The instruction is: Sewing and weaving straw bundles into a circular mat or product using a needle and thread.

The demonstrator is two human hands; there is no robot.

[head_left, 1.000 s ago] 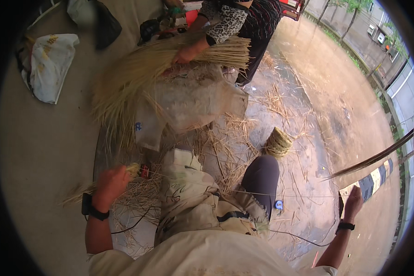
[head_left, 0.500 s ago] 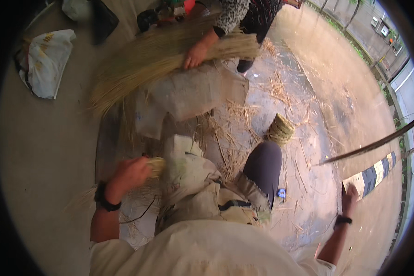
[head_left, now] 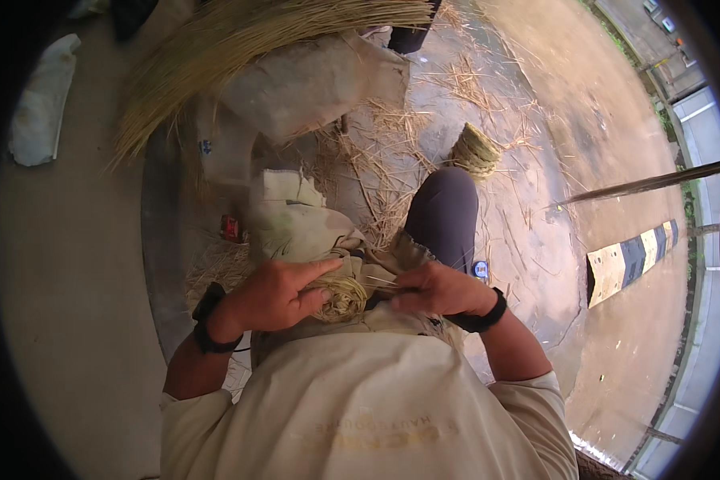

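Note:
Over my lap, my left hand (head_left: 276, 294) grips a small round coil of woven straw (head_left: 341, 301), its index finger stretched along the top edge and its thumb against the side. To the right of the coil, my right hand (head_left: 438, 290) has its fingers closed on thin straw strands (head_left: 382, 282) that run across to the coil. A worn, light patterned cloth (head_left: 296, 228) covers my left thigh beneath the work. The far ends of the strands are hidden behind my right fingers.
A large straw bundle (head_left: 272, 40) lies ahead over a greyish sack (head_left: 312, 84). A rolled straw coil (head_left: 476, 150) stands beyond my right knee. Loose straw (head_left: 384, 152) litters the ground. A black-and-yellow ramp (head_left: 632, 260) and a pole (head_left: 648, 184) are at right.
My right hand has come in from far right to my lap and closed on strands. My left hand has moved right with the coil. The co-worker's hand has left the view.

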